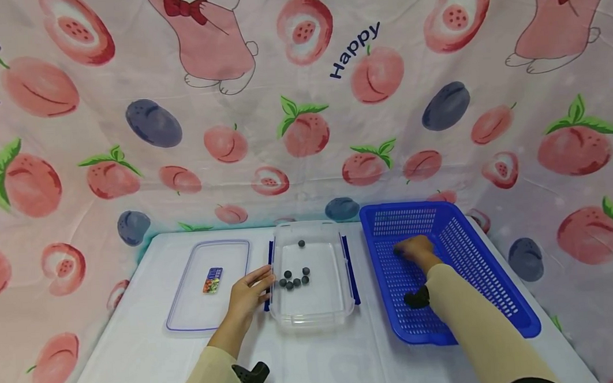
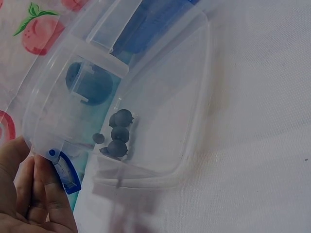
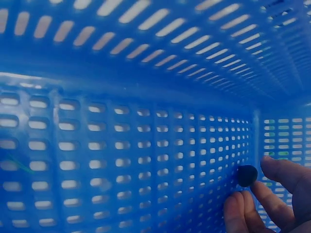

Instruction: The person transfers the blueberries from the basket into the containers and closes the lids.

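My left hand (image 1: 245,299) grips the left side of a clear plastic container (image 1: 313,320), thumb at its rim. In the left wrist view, the fingers lie beside a blue latch (image 2: 68,174) that hangs open. Several blueberries (image 2: 120,134) sit inside, most of them in a cluster, with a lone blueberry (image 1: 301,244) towards the back. Down inside a blue perforated basket (image 1: 406,205) is my right hand (image 1: 417,250). Its thumb and fingertips curl around a single dark blueberry (image 3: 247,175), close to the basket's holed surface.
Left of the container lies a clear lid (image 1: 174,305) with a blue-edged rim, a small colourful label (image 1: 213,280) on it. A white cloth (image 1: 122,346) covers the table. Behind hangs a fruit-print curtain (image 1: 261,130). The basket's raised walls surround my right hand.
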The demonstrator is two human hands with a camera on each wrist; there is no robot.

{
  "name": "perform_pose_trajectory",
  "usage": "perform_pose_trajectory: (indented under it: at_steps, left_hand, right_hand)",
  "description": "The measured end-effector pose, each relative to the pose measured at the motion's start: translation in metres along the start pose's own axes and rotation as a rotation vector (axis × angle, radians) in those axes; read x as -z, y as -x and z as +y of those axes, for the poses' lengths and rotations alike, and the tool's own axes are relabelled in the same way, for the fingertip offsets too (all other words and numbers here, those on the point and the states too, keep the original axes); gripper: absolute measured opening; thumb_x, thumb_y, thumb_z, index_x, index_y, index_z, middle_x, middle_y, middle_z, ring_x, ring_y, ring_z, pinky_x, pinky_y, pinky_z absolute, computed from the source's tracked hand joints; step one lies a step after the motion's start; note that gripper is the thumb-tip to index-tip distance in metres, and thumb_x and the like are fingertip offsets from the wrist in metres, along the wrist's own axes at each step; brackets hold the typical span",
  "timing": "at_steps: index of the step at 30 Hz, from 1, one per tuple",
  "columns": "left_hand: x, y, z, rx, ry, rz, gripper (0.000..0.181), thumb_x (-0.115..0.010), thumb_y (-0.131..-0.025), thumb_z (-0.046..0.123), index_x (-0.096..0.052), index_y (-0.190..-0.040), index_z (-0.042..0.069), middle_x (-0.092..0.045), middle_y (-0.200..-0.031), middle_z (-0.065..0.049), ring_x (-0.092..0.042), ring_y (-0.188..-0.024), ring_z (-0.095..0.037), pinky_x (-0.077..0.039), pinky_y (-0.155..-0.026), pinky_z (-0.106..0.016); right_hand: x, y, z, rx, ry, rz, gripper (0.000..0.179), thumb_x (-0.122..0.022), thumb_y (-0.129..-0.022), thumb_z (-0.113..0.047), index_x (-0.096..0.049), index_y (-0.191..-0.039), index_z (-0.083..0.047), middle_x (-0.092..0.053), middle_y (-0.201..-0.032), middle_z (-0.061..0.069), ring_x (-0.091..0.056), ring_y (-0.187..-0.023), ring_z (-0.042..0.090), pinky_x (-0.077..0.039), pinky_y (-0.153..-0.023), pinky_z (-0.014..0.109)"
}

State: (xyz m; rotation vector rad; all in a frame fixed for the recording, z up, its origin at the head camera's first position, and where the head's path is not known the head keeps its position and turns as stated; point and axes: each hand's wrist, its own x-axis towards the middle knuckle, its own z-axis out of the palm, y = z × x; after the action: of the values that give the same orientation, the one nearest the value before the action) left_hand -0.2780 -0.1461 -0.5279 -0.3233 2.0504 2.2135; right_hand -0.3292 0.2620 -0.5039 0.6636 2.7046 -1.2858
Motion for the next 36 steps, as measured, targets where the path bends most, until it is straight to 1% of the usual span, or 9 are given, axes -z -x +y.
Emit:
perform_pose_trajectory:
  at_steps: [3, 7, 11, 16, 20, 25, 27, 30, 36]
  left_hand:
    - [0.0, 0.0, 0.0, 0.004, 0.004, -0.002, 0.045, -0.077, -0.086, 0.014, -0.064, -0.128, 0.004, -0.071, -0.109, 0.001, -0.066, -0.088, -0.006, -0.057, -0.07, -0.019]
    - [0.0, -0.001, 0.0, 0.007, 0.007, -0.001, 0.045, -0.077, -0.086, 0.014, -0.065, -0.128, 0.005, -0.071, -0.109, 0.001, -0.066, -0.089, -0.007, -0.057, -0.07, -0.019]
    - [0.0, -0.001, -0.001, 0.005, 0.009, -0.003, 0.045, -0.077, -0.086, 0.014, -0.065, -0.128, 0.004, -0.071, -0.106, 0.003, -0.066, -0.089, -0.006, -0.057, -0.07, -0.019]
    - [0.001, -0.001, -0.001, 0.003, 0.01, -0.007, 0.045, -0.076, -0.086, 0.013, -0.064, -0.129, 0.003, -0.071, -0.106, 0.002, -0.066, -0.087, -0.005, -0.057, -0.068, -0.019]
    - [0.001, -0.001, -0.001, 0.002, 0.002, -0.006, 0.045, -0.076, -0.087, 0.013, -0.063, -0.129, 0.002, -0.07, -0.107, 0.001, -0.065, -0.087, -0.005, -0.056, -0.068, -0.019]
    - [0.001, 0.001, 0.001, 0.004, 0.002, -0.009, 0.046, -0.075, -0.088, 0.013, -0.063, -0.13, 0.002, -0.07, -0.107, 0.003, -0.064, -0.087, -0.005, -0.056, -0.068, -0.019]
    - [0.001, 0.002, 0.001, 0.005, 0.003, -0.011, 0.046, -0.075, -0.088, 0.013, -0.062, -0.13, 0.003, -0.07, -0.106, 0.003, -0.064, -0.087, -0.005, -0.056, -0.068, -0.019]
    - [0.001, 0.002, 0.0, 0.0, 0.007, -0.012, 0.045, -0.075, -0.088, 0.013, -0.063, -0.13, 0.002, -0.07, -0.106, 0.003, -0.064, -0.087, -0.005, -0.056, -0.068, -0.018]
    - [0.001, 0.001, -0.001, -0.009, 0.012, -0.01, 0.043, -0.075, -0.087, 0.013, -0.065, -0.128, 0.003, -0.072, -0.104, 0.001, -0.066, -0.085, -0.005, -0.056, -0.067, -0.018]
  right_hand:
    - [-0.002, 0.0, 0.001, 0.026, 0.048, 0.012, 0.034, -0.068, -0.088, -0.022, -0.07, -0.102, 0.009, -0.07, -0.09, 0.017, -0.063, -0.083, 0.026, -0.053, -0.069, 0.034]
    - [-0.004, 0.001, 0.002, 0.053, 0.048, 0.03, 0.035, -0.07, -0.088, -0.019, -0.07, -0.109, 0.01, -0.072, -0.093, 0.018, -0.063, -0.082, 0.025, -0.051, -0.066, 0.031]
    - [-0.004, 0.001, 0.002, 0.068, 0.055, 0.05, 0.034, -0.072, -0.086, -0.018, -0.071, -0.108, 0.009, -0.073, -0.09, 0.016, -0.062, -0.08, 0.024, -0.05, -0.063, 0.029]
    - [-0.005, -0.005, 0.006, 0.051, 0.02, 0.035, 0.032, -0.076, -0.083, -0.017, -0.073, -0.104, 0.007, -0.073, -0.092, 0.016, -0.065, -0.082, 0.025, -0.054, -0.069, 0.033]
    - [-0.006, -0.014, 0.013, 0.076, -0.001, 0.019, 0.03, -0.08, -0.078, -0.021, -0.076, -0.097, 0.002, -0.074, -0.087, 0.013, -0.065, -0.078, 0.024, -0.054, -0.069, 0.034]
    - [-0.007, -0.002, 0.005, 0.05, -0.016, 0.033, 0.032, -0.075, -0.083, -0.014, -0.072, -0.106, 0.009, -0.074, -0.099, 0.019, -0.069, -0.084, 0.027, -0.056, -0.081, 0.041]
    - [-0.008, 0.0, 0.004, 0.04, -0.053, 0.029, 0.033, -0.074, -0.084, -0.011, -0.07, -0.108, 0.011, -0.073, -0.098, 0.019, -0.069, -0.08, 0.023, -0.057, -0.082, 0.04]
    - [-0.01, -0.003, 0.005, 0.012, -0.136, 0.013, 0.034, -0.074, -0.082, -0.008, -0.068, -0.109, 0.012, -0.074, -0.088, 0.014, -0.065, -0.069, 0.011, -0.059, -0.079, 0.037]
    - [-0.012, -0.01, 0.011, -0.07, -0.365, -0.011, 0.036, -0.075, -0.08, 0.0, -0.067, -0.112, 0.014, -0.068, -0.073, -0.001, -0.062, -0.062, 0.007, -0.06, -0.075, 0.033]
